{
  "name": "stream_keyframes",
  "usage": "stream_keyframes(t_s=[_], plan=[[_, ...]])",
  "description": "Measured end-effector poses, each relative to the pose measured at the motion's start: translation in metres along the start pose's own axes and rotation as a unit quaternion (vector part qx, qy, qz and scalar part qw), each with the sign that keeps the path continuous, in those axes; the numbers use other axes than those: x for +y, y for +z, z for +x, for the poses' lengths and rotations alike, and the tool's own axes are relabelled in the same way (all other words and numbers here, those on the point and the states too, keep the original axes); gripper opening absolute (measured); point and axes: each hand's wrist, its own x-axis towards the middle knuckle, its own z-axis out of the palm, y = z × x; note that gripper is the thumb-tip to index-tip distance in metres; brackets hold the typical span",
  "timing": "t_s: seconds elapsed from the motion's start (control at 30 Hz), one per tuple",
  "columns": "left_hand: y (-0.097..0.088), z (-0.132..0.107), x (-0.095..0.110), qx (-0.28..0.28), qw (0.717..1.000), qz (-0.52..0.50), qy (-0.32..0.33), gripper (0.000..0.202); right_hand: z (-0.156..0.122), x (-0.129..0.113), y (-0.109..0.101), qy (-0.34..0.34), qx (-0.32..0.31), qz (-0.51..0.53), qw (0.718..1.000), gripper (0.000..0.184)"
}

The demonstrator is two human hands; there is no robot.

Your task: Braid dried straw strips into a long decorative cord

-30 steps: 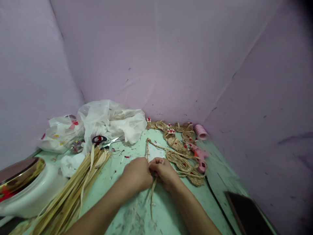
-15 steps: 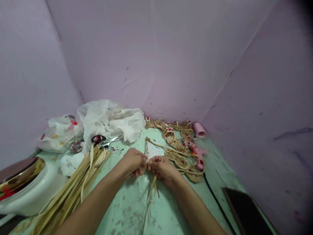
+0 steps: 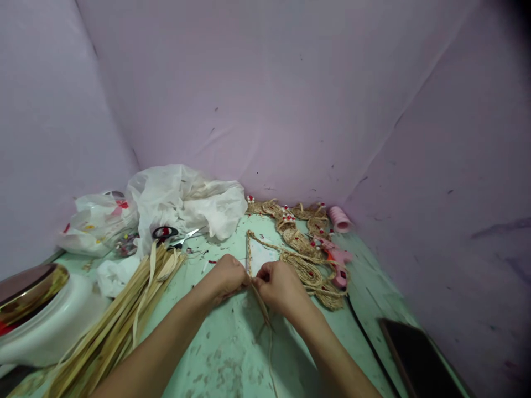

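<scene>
My left hand [image 3: 226, 278] and my right hand [image 3: 279, 286] meet at the middle of the pale green table [image 3: 224, 354], fingers pinched together. Between them they hold thin straw strands [image 3: 265, 318] whose loose ends trail toward me across the table. A braided straw cord [image 3: 249, 249] runs from the pinch away to the far side, beside a white paper piece [image 3: 262, 256]. Just right of my right hand lie coils of braided cord [image 3: 309, 268] with small red and white beads.
A bundle of flat straw strips [image 3: 120, 318] lies at left, scissors [image 3: 172, 235] and crumpled plastic bags [image 3: 182, 199] behind it. A white and gold appliance [image 3: 37, 315] sits far left. A pink glue gun [image 3: 337, 262], pink spool [image 3: 339, 219] and dark tablet [image 3: 418, 359] lie at right.
Both hands shifted slightly away from me and kept working the strands; the loose ends now trail more to the right. The view drifted a little.
</scene>
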Motion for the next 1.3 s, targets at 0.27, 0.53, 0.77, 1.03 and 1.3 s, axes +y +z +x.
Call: stream_keyframes(t_s=[0.27, 0.53, 0.77, 1.03, 1.3], plan=[[-0.003, 0.002, -0.005, 0.002, 0.997, -0.066, -0.033, 0.012, -0.019, -0.021, 0.005, -0.013, 0.023, -0.058, 0.998, 0.017], [-0.013, 0.003, -0.011, -0.059, 0.994, -0.079, 0.048, 0.010, -0.002, -0.003, -0.007, 0.088, -0.036, 0.279, 0.956, 0.015], [-0.017, 0.005, -0.012, -0.091, 0.992, -0.052, 0.067, 0.003, -0.001, -0.008, 0.003, 0.127, -0.174, 0.421, 0.881, 0.013], [-0.020, 0.003, -0.010, -0.042, 0.981, 0.137, 0.128, 0.007, 0.009, 0.005, 0.018, 0.095, -0.090, 0.395, 0.910, 0.006], [-0.068, -0.016, 0.002, -0.024, 0.954, 0.276, 0.112, 0.020, 0.006, 0.005, 0.019, 0.093, -0.096, 0.406, 0.904, 0.010]])
